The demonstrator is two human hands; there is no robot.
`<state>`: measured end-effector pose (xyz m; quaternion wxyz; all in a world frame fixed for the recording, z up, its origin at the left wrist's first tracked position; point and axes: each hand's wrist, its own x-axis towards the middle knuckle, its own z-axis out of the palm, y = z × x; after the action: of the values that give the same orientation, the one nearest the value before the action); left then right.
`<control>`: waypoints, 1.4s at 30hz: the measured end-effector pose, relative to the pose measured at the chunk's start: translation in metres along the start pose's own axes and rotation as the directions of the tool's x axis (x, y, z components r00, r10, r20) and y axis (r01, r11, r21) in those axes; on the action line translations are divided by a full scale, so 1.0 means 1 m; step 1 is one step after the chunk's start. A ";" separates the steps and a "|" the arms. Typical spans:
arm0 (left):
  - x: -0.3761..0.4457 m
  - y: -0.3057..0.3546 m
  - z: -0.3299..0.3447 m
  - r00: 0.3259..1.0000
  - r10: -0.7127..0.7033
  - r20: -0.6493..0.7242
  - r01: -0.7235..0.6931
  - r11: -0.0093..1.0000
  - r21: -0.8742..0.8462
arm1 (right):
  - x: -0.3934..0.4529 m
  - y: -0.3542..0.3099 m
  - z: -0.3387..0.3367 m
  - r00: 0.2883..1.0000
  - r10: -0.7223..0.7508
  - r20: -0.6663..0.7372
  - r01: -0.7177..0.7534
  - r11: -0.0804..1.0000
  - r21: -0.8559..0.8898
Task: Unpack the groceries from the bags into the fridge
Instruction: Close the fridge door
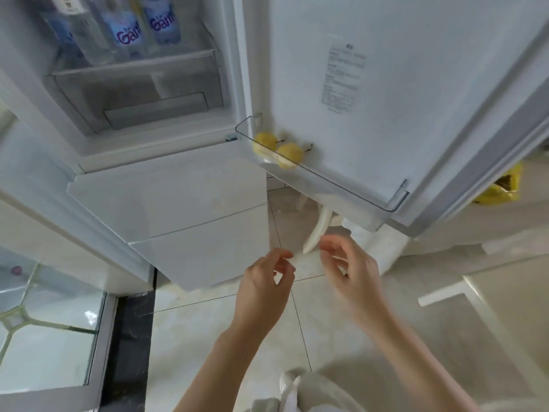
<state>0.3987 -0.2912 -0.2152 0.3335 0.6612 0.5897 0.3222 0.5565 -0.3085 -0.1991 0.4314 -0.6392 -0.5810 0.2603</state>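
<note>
Yellow pears (276, 150) sit in the door shelf (326, 179); left hand (264, 281) and right hand (347, 263) pinch a blurred white bag (315, 233).

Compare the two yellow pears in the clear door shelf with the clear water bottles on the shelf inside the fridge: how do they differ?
The two yellow pears are small, round and opaque; the clear water bottles are tall, see-through and carry blue labels. The pears lie in the transparent door shelf of the open door; the bottles stand upright inside the fridge, above a frosted drawer. The pears sit lower in the picture than the bottles. Both are already stored, and neither hand touches them.
</note>
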 end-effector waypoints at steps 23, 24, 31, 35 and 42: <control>0.017 0.129 0.133 0.865 0.306 -0.398 -0.283 0.952 0.117 | 0.044 0.064 -0.196 0.969 -0.069 -0.238 0.067 0.998 -0.016; 0.018 0.131 0.142 0.870 0.296 -0.394 -0.266 0.955 0.129 | 0.049 0.067 -0.203 0.968 -0.080 -0.239 0.080 0.997 -0.007; 0.018 0.140 0.161 0.882 0.247 -0.402 -0.138 0.950 0.280 | 0.085 0.064 -0.226 0.971 -0.169 -0.167 0.172 0.985 0.001; 0.012 0.145 0.159 0.895 0.211 -0.393 -0.077 0.941 0.329 | 0.084 0.056 -0.226 0.974 -0.169 -0.149 0.191 0.971 0.142; -0.005 0.136 0.145 0.863 0.150 -0.482 -0.004 0.957 0.290 | 0.067 0.045 -0.224 0.968 -0.245 -0.052 0.250 0.945 0.213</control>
<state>0.5945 -0.3158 -0.1863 0.0596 0.6189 0.6680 0.4089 0.7795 -0.2976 -0.1161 0.5351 -0.5133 -0.6193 0.2583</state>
